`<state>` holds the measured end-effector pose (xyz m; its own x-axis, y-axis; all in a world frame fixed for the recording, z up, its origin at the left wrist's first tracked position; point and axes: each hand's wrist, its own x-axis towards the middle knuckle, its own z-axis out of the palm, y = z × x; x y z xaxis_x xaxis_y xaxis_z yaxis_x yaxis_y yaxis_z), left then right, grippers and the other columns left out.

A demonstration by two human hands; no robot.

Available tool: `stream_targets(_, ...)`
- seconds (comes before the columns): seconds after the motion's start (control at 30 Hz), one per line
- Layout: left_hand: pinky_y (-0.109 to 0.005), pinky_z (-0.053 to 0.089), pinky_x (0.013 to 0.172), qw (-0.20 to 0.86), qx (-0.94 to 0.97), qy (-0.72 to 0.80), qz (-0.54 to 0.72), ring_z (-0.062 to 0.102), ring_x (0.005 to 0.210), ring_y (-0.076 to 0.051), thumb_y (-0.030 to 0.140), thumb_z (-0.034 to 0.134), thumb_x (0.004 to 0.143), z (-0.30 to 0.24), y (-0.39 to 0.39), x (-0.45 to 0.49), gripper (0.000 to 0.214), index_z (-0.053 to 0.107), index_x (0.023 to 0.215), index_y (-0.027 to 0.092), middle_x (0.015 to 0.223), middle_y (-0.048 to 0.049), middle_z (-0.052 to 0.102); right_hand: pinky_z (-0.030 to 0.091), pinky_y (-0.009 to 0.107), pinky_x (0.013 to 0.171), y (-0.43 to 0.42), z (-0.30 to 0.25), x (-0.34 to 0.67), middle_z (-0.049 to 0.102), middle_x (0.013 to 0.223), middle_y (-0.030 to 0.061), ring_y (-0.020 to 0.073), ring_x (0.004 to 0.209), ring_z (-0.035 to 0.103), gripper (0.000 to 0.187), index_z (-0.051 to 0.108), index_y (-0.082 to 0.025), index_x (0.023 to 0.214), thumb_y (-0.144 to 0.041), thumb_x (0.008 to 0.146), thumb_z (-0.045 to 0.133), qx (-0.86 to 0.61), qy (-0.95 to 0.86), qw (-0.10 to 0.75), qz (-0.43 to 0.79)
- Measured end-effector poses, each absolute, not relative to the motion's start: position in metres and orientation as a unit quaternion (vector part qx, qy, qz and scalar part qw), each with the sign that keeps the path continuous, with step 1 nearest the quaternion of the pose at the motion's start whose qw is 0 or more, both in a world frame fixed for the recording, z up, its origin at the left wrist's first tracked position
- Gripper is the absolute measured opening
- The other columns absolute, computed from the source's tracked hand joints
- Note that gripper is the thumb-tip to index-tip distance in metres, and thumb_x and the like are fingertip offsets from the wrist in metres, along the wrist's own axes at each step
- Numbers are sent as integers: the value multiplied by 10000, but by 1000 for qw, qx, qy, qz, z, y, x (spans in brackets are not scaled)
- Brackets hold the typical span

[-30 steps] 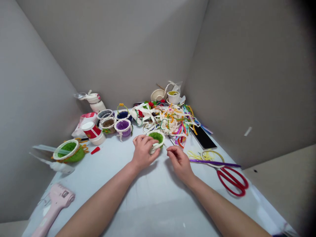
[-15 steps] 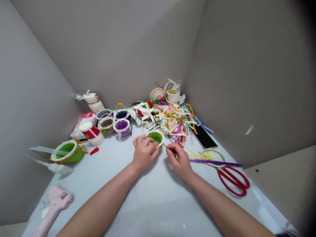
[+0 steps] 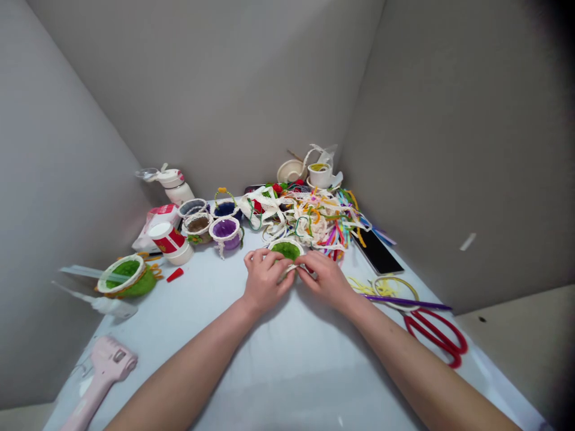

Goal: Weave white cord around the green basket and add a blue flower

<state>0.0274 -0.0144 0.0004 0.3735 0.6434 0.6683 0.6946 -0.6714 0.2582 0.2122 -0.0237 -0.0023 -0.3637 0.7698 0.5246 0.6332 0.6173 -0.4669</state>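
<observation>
A small green basket (image 3: pixel 287 248) with a white braided rim stands on the table in front of me. My left hand (image 3: pixel 265 274) is closed on its near left side, fingers over the rim. At the near right of the rim, my right hand (image 3: pixel 322 274) has its thumb and fingertips pinched together, touching the edge. Whatever lies in that pinch is too small or too hidden to make out. Both hands cover the basket's near wall.
Several finished-looking small baskets (image 3: pixel 225 230) stand left of a tangled heap of lace and pipe cleaners (image 3: pixel 309 221). A phone (image 3: pixel 380 254), a purple pencil-like stick (image 3: pixel 406 301) and red-handled scissors (image 3: pixel 438 335) lie right. A pink glue gun (image 3: pixel 110 362) lies at left.
My right hand has moved left and up to the basket's rim, closing the gap between my hands. The left hand keeps its hold. The whole view has shifted slightly.
</observation>
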Motion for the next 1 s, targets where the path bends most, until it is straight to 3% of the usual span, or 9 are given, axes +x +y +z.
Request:
stream_targets(0.2,-422,283,877,6,-830,-400,-389,501,968,-232,280,630,871,1,-15,29,85,692,858,223,905,-36,709,433,312,722,-27,-5,210,610,846,47,191,805,565,113,577,-203,991,-159,908,514,-443,-801,388,106)
stream_targets(0.37,-418,278,884,-7,-821,-410,-397,508,949,-221,269,631,873,0,-13,29,79,688,853,218,879,-36,715,453,309,728,-34,-12,210,603,889,50,186,815,579,205,519,-202,1098,-156,901,487,-483,-729,463,144)
stream_targets(0.5,-414,274,879,-14,-823,-411,-391,524,930,-216,268,632,872,-2,-13,26,76,691,867,221,862,-31,726,456,321,749,-40,-13,210,622,921,57,190,854,577,134,561,-214,992,-178,946,440,-484,-705,492,162)
stream_targets(0.7,-406,294,884,-47,-812,-419,-403,557,896,-200,262,644,867,1,-11,24,75,707,847,226,834,-20,736,451,349,774,-41,-9,207,653,848,39,207,863,563,128,636,-237,905,-202,933,516,-471,-690,534,131)
stream_targets(1.0,-326,462,804,-298,-687,-465,-472,624,832,-190,273,671,788,6,6,13,106,725,794,182,827,-52,694,421,369,826,-26,12,194,634,923,45,212,929,564,122,648,-231,896,-191,921,535,-459,-701,537,94)
